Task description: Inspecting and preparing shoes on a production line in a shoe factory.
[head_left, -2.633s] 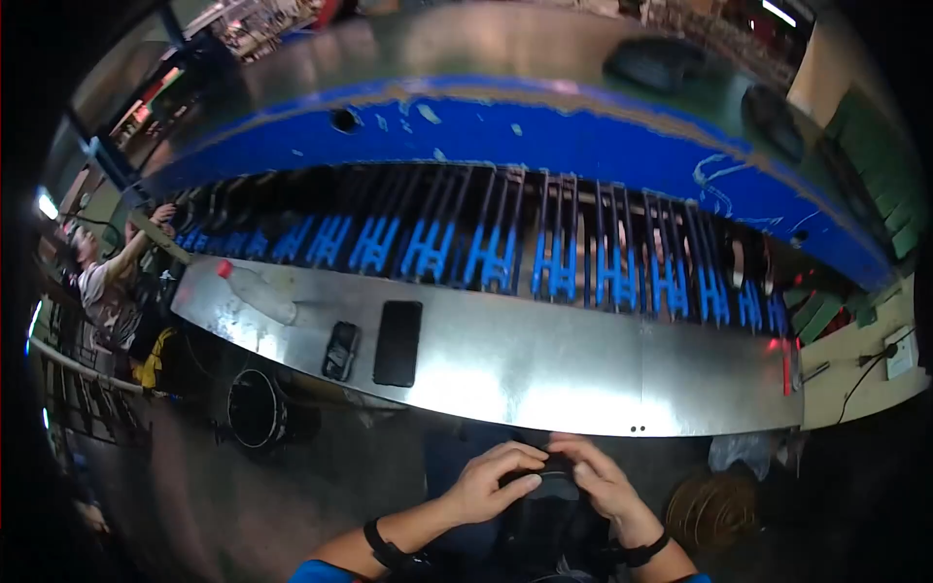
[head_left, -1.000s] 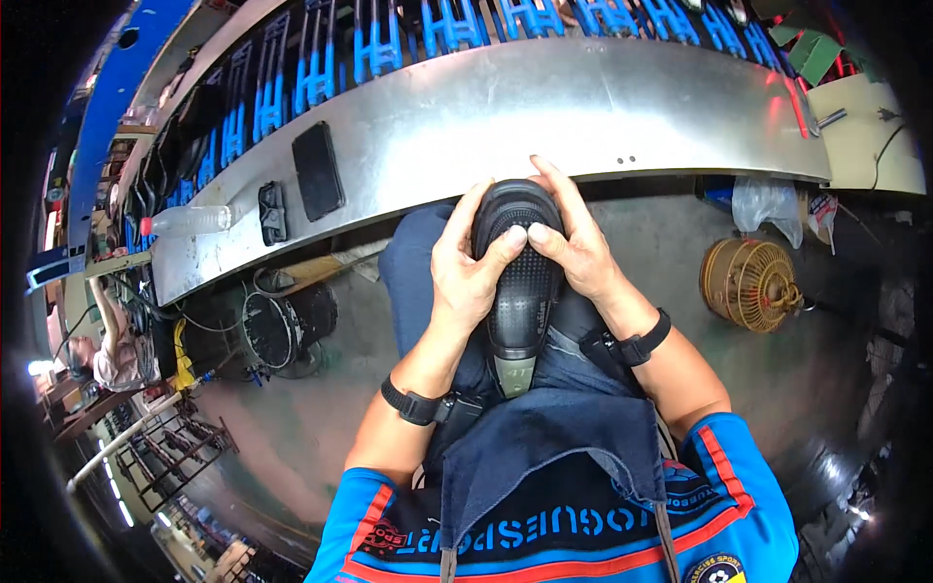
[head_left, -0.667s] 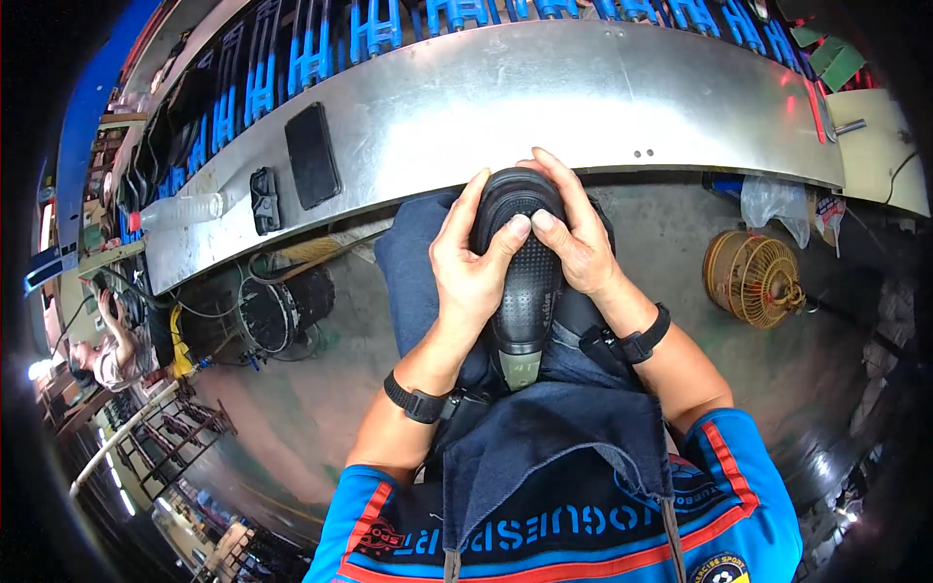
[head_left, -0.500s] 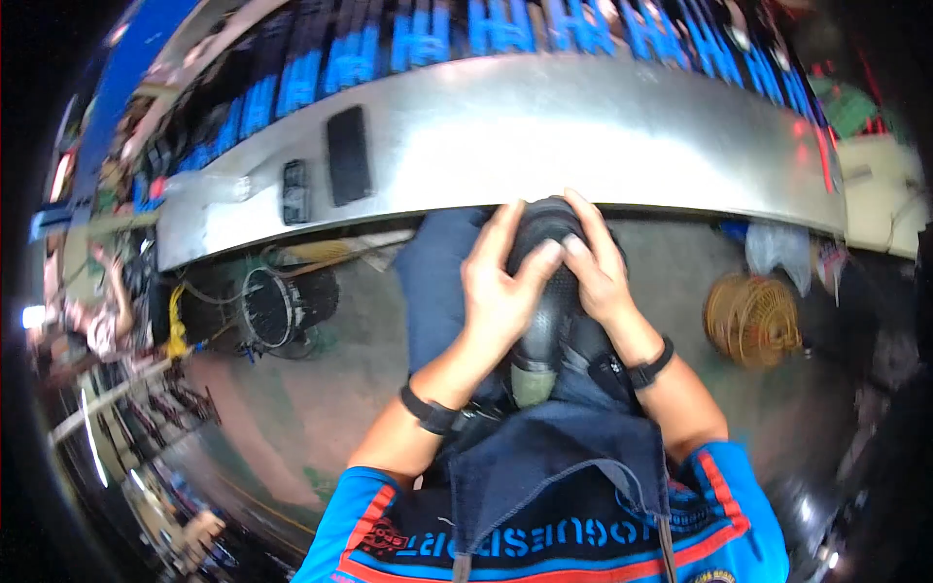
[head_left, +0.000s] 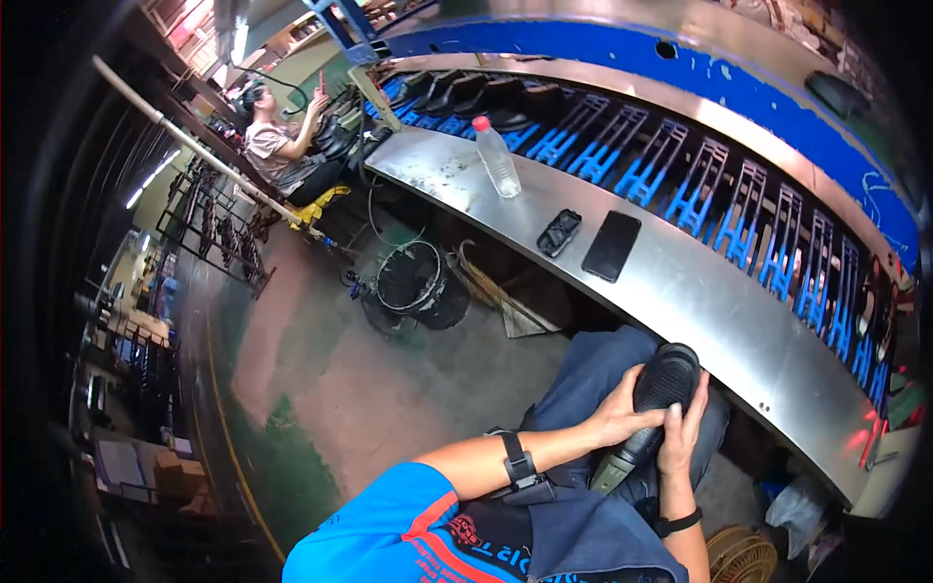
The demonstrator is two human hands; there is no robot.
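A black shoe (head_left: 669,379) rests over my lap, its ridged sole turned up and its toe pointing at the metal bench. A grey-green piece (head_left: 610,473), perhaps part of a last, shows at its near end. My left hand (head_left: 625,413) is closed around the left side of the shoe, thumb on the sole. From the right, my right hand (head_left: 684,428) grips the other side, its thumb also pressed on the sole. Both hands are just short of the bench edge.
On the metal bench (head_left: 758,335) lie a black phone (head_left: 612,246), a small black device (head_left: 559,233) and a red-capped bottle (head_left: 498,160). Behind run blue-pronged racks (head_left: 637,180) with black shoes (head_left: 462,94). A bucket (head_left: 413,282) stands on the floor; a person (head_left: 277,141) sits farther left.
The view has swung left, bringing the bottle, black shoes and seated person into clear sight. Both hands still hold the shoe and now appear lower right.
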